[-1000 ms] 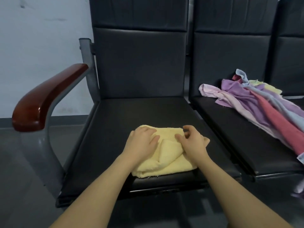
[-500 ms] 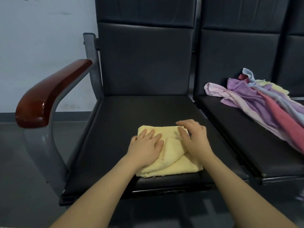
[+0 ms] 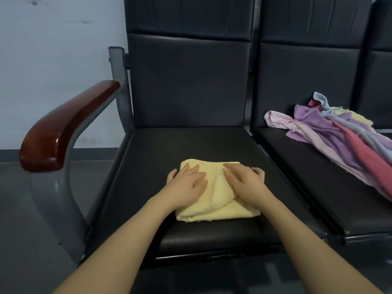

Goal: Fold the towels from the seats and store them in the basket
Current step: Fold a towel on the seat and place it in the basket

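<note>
Pressing flat with spread fingers, the left hand [image 3: 186, 185] and right hand [image 3: 246, 183] rest on the folded yellow towel [image 3: 214, 200], which shows no readable label, on the black seat [image 3: 161, 149].

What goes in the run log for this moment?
left hand: flat on yellow towel | right hand: flat on it | unfolded towels: next seat | basket: not visible

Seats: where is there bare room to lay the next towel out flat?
Free: the near seat between its backrest and the yellow towel, plus strips on either side of that towel. Also the front-left part of the next seat. Crowded: that seat's back and right, under the towel heap. Left hand and right hand press the yellow towel.
</note>
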`<state>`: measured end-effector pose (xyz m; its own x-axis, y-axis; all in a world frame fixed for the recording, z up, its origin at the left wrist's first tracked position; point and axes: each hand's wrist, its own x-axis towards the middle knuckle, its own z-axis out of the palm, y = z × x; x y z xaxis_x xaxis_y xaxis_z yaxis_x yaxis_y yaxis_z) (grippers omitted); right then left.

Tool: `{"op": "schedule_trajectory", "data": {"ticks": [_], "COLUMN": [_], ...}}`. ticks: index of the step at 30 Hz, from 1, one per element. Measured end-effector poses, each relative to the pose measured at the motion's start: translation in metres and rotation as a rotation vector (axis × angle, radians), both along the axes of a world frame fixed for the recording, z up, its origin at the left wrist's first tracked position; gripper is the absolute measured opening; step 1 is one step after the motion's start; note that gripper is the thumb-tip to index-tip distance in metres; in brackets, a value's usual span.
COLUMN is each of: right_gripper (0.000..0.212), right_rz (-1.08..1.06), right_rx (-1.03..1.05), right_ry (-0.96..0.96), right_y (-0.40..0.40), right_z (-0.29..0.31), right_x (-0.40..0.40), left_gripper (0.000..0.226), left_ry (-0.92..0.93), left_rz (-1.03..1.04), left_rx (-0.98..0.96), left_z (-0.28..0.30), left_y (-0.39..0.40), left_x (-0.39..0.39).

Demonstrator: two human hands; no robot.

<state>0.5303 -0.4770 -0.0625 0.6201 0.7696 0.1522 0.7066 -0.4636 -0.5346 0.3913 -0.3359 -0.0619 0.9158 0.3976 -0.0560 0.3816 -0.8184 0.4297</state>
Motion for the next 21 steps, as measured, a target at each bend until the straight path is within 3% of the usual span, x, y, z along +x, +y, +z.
{"op": "schedule_trajectory", "data": {"ticks": [5, 12, 14, 17, 21], "right_gripper": [0.039, 0.036, 0.027, 0.018, 0.015], "right_rz": [0.099, 0.114, 0.086, 0.128, 0.243], "right_rx": [0.035, -0.027, 0.024, 0.107, 0.075], "right_ry": [-0.059, -0.137, -0.204, -0.192, -0.229], "right_y": [0.001, -0.010, -0.020, -0.042, -0.068], "right_z": [0.008, -0.001, -0.001, 0.001, -0.003], "right_x": [-0.025, -0.038, -0.037, -0.031, -0.025], "left_gripper": [0.050, 0.060, 0.064, 0.040, 0.036], "left_ry": [0.097, 0.052, -0.099, -0.404, -0.493], "left_rz": [-0.107, -0.208, -0.224, -0.229, -0.233], "left_rx": [0.171, 0.365, 0.471, 0.568, 0.521], "left_z": [0.008, -0.003, -0.007, -0.018, -0.021], "left_y": [-0.010, -0.021, -0.026, -0.031, -0.045], "left_x": [-0.033, -0.059, -0.060, -0.055, -0.048]}}
